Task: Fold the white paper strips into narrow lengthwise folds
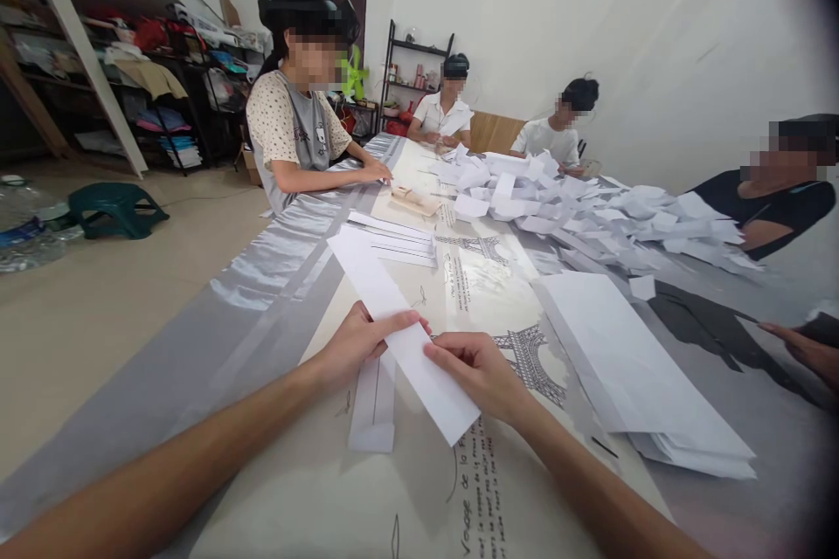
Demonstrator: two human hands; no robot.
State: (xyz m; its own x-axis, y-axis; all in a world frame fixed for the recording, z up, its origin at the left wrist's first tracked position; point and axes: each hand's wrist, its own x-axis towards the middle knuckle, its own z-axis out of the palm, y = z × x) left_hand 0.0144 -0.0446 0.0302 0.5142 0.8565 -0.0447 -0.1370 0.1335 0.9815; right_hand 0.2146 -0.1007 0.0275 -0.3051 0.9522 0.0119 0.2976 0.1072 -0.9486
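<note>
On the head view I see the left hand point(357, 341) pinching a white paper strip point(412, 356) near its middle, the right hand point(481, 367) pinching its right edge; its long axis slants from beyond the left hand to the wearer's side of the right.

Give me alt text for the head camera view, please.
A left hand and right hand hold a white paper strip over a cream table cover with tower drawings. Larger white sheets lie to the right; a paper heap lies beyond, near other people.
</note>
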